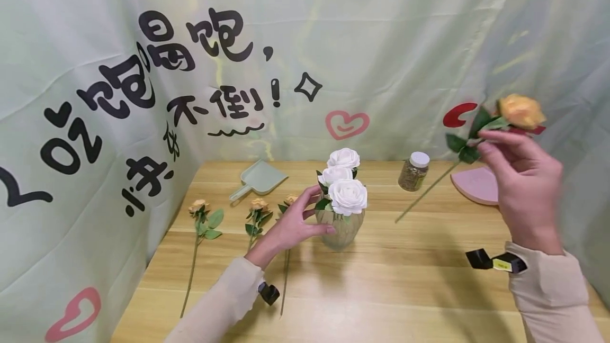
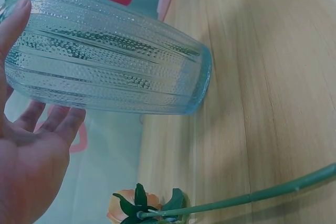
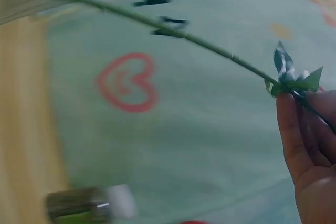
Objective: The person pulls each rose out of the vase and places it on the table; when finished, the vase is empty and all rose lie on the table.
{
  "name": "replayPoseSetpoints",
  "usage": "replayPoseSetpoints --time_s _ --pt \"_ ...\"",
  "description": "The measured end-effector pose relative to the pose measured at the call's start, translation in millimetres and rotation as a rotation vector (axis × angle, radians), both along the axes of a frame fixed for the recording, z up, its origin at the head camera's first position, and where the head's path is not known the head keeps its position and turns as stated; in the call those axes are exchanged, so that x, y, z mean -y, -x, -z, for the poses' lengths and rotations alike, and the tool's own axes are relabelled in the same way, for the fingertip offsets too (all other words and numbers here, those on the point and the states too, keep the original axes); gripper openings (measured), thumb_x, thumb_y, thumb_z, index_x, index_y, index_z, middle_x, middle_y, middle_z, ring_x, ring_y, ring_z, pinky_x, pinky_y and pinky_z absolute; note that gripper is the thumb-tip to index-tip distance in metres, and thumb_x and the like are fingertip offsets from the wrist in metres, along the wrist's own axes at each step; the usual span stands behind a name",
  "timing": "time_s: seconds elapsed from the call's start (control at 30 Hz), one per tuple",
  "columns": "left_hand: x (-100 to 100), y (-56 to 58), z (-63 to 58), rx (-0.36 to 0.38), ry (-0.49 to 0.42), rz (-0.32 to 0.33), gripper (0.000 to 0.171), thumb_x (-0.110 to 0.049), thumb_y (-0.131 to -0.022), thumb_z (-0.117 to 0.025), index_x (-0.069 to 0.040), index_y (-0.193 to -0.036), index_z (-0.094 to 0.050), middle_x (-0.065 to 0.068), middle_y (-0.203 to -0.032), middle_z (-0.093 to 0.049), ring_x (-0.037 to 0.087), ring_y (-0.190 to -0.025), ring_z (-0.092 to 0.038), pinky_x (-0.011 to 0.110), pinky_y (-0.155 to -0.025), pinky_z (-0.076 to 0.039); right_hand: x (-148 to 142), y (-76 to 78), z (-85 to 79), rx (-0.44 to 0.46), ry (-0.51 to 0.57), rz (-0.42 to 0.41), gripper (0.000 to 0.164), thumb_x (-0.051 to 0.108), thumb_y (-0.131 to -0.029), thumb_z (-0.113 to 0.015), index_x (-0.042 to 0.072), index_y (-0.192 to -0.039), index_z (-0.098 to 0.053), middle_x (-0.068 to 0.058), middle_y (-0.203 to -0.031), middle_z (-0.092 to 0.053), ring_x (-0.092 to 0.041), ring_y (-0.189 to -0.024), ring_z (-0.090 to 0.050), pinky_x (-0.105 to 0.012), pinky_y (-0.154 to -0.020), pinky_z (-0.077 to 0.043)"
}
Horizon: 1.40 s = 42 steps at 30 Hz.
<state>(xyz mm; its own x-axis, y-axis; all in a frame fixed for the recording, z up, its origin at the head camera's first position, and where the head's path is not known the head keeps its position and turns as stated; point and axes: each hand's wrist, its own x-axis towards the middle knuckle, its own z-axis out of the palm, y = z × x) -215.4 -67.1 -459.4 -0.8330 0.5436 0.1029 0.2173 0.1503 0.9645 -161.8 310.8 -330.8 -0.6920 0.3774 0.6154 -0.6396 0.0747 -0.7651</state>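
Observation:
A ribbed clear glass vase (image 1: 339, 234) stands upright on the table, with several white roses (image 1: 349, 197) in its mouth. My left hand (image 1: 296, 222) holds the vase from its left side, thumb across the front and fingers round the far side; the left wrist view shows the textured glass (image 2: 115, 56) between them. Off to the right and raised above the table, my right hand (image 1: 531, 184) pinches an orange rose (image 1: 520, 111) by the stem just below the bloom, among its leaves. The stem (image 3: 210, 48) slants down toward the vase side, its tip apart from the vase.
Left of the vase lie orange roses with long stems: one far left (image 1: 197, 208), another in the middle (image 1: 257, 205), a third (image 1: 292, 199) partly behind my left hand. Farther back are a green dustpan (image 1: 263, 178), a white-lidded jar (image 1: 413, 173) and a pink board (image 1: 474, 186).

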Motion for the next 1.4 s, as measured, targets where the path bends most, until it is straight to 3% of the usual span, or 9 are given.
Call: replayPoseSetpoints --time_s 0.17,0.27,0.43,0.67,0.73,1.0,1.13,1.27,1.4 --pt "0.8 -0.4 0.2 -0.013 -0.005 0.000 0.097 -0.028 -0.089 -0.094 -0.019 -0.167 -0.037 0.008 -0.171 -0.042 0.035 -0.161 -0.038 0.051 -0.132 -0.039 -6.7 0.0 48.7 0.298 -0.241 -0.122 0.027 -0.002 -0.103 -0.072 -0.011 -0.128 -0.072 0.006 -0.108 -0.082 -0.001 -0.095 -0.076 -0.011 -0.083 -0.062" --pt "1.0 -0.5 0.4 -0.017 -0.005 -0.002 0.096 -0.025 -0.089 -0.094 -0.018 -0.167 -0.037 0.008 -0.171 -0.043 0.035 -0.160 -0.039 0.052 -0.132 -0.039 -1.4 2.6 83.0 0.426 -0.406 -0.188 0.026 0.006 -0.108 -0.068 -0.006 -0.130 -0.073 0.015 -0.111 -0.080 0.003 -0.099 -0.074 -0.013 -0.084 -0.062" --pt "0.3 -0.7 0.5 -0.017 -0.001 -0.001 0.096 -0.025 -0.090 -0.093 -0.017 -0.167 -0.037 0.009 -0.171 -0.042 0.035 -0.160 -0.039 0.053 -0.132 -0.039 15.7 8.3 135.2 0.582 -0.443 -0.318 0.030 0.012 -0.110 -0.067 -0.007 -0.132 -0.070 0.020 -0.114 -0.078 0.003 -0.100 -0.073 -0.021 -0.082 -0.065" --pt "1.4 -2.3 0.5 0.007 0.014 -0.006 0.098 -0.029 -0.090 -0.093 -0.021 -0.168 -0.035 0.006 -0.173 -0.039 0.033 -0.162 -0.035 0.051 -0.133 -0.037 34.8 18.4 172.6 0.722 -0.395 -0.384 0.032 0.006 -0.106 -0.070 -0.011 -0.133 -0.067 -0.024 -0.121 -0.078 -0.004 -0.088 -0.075 -0.028 -0.079 -0.068" --pt "1.2 -2.1 0.9 0.007 0.021 -0.007 0.098 -0.030 -0.090 -0.093 -0.022 -0.168 -0.035 0.005 -0.174 -0.038 0.031 -0.163 -0.034 0.050 -0.133 -0.037 38.2 21.6 179.2 0.741 -0.394 -0.407 0.033 0.005 -0.106 -0.070 -0.012 -0.133 -0.066 -0.031 -0.123 -0.075 -0.006 -0.087 -0.076 -0.028 -0.079 -0.068" --pt "0.2 -0.8 3.1 0.011 0.028 -0.018 0.097 -0.029 -0.089 -0.093 -0.023 -0.168 -0.035 0.002 -0.174 -0.037 0.030 -0.163 -0.034 0.049 -0.133 -0.037 45.4 26.8 195.0 0.784 -0.436 -0.416 0.030 0.008 -0.104 -0.073 -0.010 -0.129 -0.072 -0.033 -0.133 -0.070 -0.007 -0.086 -0.076 -0.024 -0.079 -0.067" --pt "-0.3 -0.5 2.7 0.007 0.022 -0.012 0.097 -0.028 -0.089 -0.093 -0.022 -0.168 -0.036 0.003 -0.173 -0.039 0.031 -0.163 -0.034 0.049 -0.133 -0.037 46.0 24.0 191.7 0.789 -0.474 -0.360 0.030 0.014 -0.105 -0.074 -0.005 -0.128 -0.074 -0.030 -0.136 -0.070 -0.010 -0.088 -0.077 -0.024 -0.077 -0.065" --pt "-0.4 -0.6 2.5 -0.001 0.027 -0.009 0.098 -0.029 -0.090 -0.093 -0.021 -0.168 -0.035 0.004 -0.173 -0.039 0.031 -0.163 -0.034 0.050 -0.133 -0.038 44.8 20.5 164.1 0.734 -0.459 -0.316 0.036 0.021 -0.108 -0.072 -0.002 -0.135 -0.071 -0.020 -0.125 -0.078 -0.014 -0.094 -0.079 -0.025 -0.083 -0.066" --pt "0.1 -1.4 2.3 0.001 0.023 -0.009 0.099 -0.030 -0.089 -0.093 -0.021 -0.168 -0.035 0.006 -0.173 -0.039 0.033 -0.163 -0.034 0.051 -0.133 -0.037 53.8 15.9 119.0 0.545 -0.413 -0.327 0.033 0.020 -0.109 -0.069 -0.001 -0.135 -0.070 -0.003 -0.126 -0.077 -0.009 -0.108 -0.075 -0.020 -0.096 -0.063"
